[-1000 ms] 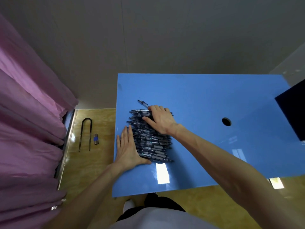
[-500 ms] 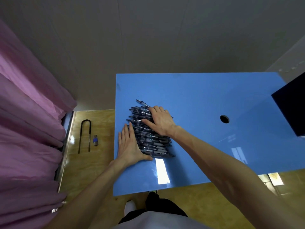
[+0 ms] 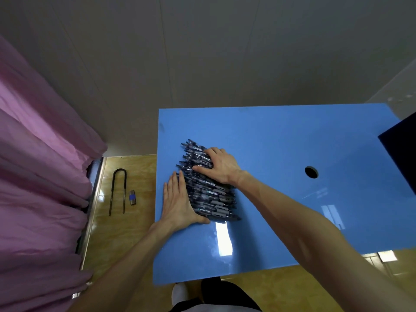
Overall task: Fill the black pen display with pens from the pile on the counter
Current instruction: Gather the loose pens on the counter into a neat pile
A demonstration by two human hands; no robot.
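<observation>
A pile of several dark pens lies on the left part of the blue counter. My left hand lies flat on the counter with straight fingers pressed against the pile's left side. My right hand rests on top of the pile's far half, fingers spread and bent slightly over the pens. The black pen display shows only as a dark corner at the right edge of the view.
A round hole is in the counter right of the pile. On the wooden floor to the left lie a black U-shaped bar and a small blue lighter. A pink curtain hangs at the far left.
Both hands stay on the pile. The pens look squeezed into a slightly tighter, more slanted stack. The view has shifted a little.
</observation>
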